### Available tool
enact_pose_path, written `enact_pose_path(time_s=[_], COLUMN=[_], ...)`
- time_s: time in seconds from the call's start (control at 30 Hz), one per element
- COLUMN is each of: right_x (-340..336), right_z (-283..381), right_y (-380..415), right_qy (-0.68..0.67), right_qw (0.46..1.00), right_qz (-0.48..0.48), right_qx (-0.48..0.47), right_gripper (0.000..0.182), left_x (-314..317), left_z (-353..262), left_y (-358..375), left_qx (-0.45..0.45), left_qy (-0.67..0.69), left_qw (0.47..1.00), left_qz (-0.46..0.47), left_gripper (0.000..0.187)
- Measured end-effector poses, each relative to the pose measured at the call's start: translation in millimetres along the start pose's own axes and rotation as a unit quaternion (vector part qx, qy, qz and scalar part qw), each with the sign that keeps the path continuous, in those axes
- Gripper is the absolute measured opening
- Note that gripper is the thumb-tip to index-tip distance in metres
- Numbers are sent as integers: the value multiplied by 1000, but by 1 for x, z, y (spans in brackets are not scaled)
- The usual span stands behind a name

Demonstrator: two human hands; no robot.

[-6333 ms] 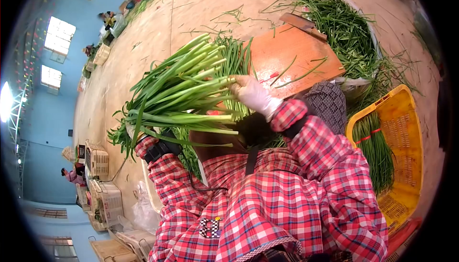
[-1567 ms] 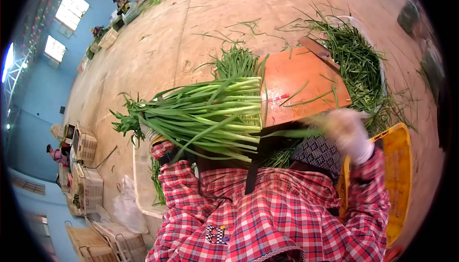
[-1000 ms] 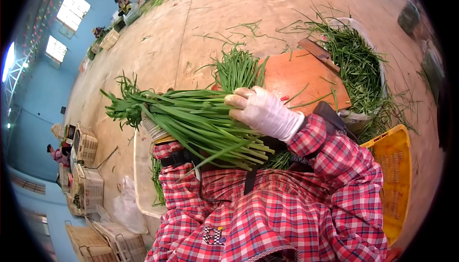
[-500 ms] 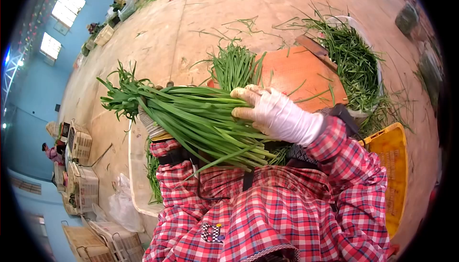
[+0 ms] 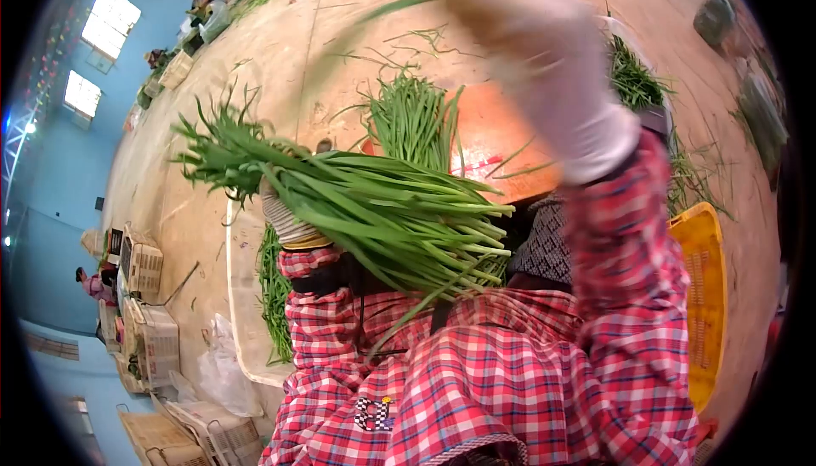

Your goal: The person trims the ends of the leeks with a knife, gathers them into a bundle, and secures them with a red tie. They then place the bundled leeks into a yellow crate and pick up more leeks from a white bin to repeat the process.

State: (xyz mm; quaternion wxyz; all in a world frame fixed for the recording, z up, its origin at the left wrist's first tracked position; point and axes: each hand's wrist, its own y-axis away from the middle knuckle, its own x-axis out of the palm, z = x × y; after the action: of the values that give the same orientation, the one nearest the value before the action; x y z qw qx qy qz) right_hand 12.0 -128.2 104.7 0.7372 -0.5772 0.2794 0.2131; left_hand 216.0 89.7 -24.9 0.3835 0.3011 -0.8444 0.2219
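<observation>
Head view, left to right: pale crate (image 5: 235,313) with more greens (image 5: 274,300) inside, tucked by the left forearm, probably to keep stock in easy reach. Left hand (image 5: 286,219), gloved, carries the green bunch (image 5: 391,219) near its leafy end. Fingers mostly buried in leaves; they look wrapped round the bundle, exact closure not visible. Gripping that far back likely leaves the pale stalk ends fanned and accessible. Bunch lies across, above the lap, stalk ends toward the wearer's right. Just beyond it, a second pile (image 5: 412,122) sits at the near-left of the orange board (image 5: 480,126), likely parked off the bare surface. Right hand (image 5: 544,66), white-gloved, is up over the board, well apart from the bunch, badly blurred. Fingertips seem to pinch a trailing blade (image 5: 387,11); can't confirm how tightly. Far right: loose heap (image 5: 633,79) in a pale container, yellow crate (image 5: 701,304) beside the right sleeve (image 5: 625,245), presumably for short arm travel.
</observation>
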Motion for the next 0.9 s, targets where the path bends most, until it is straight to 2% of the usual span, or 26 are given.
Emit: enact_pose_path(time_s=[0.03,0.07,0.1,0.13,0.17,0.2,0.23,0.27,0.33,0.37,0.43,0.53,0.6,0.67,0.7,0.73,0.77,0.8,0.87,0.9], right_x=[-17,-13,-11,-8,-6,-5,10,17,39,50,65,88,95,106,104,103,103,103,115,114], right_z=[-30,-66,-98,-114,-98,-72,-50,-27,15,21,26,22,25,29,31,31,31,31,17,16], right_y=[8,24,50,68,75,86,106,116,124,123,118,118,117,124,124,123,123,123,126,125], right_qy=[-8,182,264,347,147,-60,-277,-231,-94,-79,-61,-89,-114,-261,-303,-303,-310,-316,-275,-305], right_qw=[999,981,961,932,979,980,936,962,988,978,947,946,937,937,905,905,893,879,897,870], right_qz=[-24,-47,-72,-97,-84,-67,-19,56,91,156,258,270,285,153,183,185,192,199,271,308], right_qx=[23,54,48,45,114,177,216,134,81,117,183,157,165,178,236,236,265,296,216,233], right_gripper=[40,35,28,22,18,15,13,12,14,16,18,18,17,18,20,20,21,22,28,29], left_x=[-5,-12,-19,-34,-54,-75,-98,-91,-73,-77,-77,-78,-78,-82,-83,-83,-82,-76,-67,-75], left_z=[-7,-13,-17,-24,-31,-38,-46,-45,-43,-45,-45,-46,-45,-43,-41,-39,-37,-34,-29,-28], left_y=[-1,-2,-2,0,-2,-6,-14,-13,-6,-6,-5,-7,-9,-11,-10,-9,-5,-3,0,-2], left_qx=[44,89,133,136,152,168,180,179,225,229,223,219,184,190,192,193,208,207,200,202], left_qy=[-2,-3,4,4,-16,-35,-41,-42,-36,-40,-23,0,66,64,60,56,-15,-15,-12,-7], left_qw=[999,994,991,990,988,985,978,978,973,972,974,975,978,977,977,977,978,978,975,979], left_qz=[30,58,35,34,14,-7,94,96,24,-10,10,29,77,74,72,70,-5,-7,-95,30], left_gripper=[33,33,33,33,33,34,37,37,37,38,37,34,31,30,29,28,27,27,29,30])
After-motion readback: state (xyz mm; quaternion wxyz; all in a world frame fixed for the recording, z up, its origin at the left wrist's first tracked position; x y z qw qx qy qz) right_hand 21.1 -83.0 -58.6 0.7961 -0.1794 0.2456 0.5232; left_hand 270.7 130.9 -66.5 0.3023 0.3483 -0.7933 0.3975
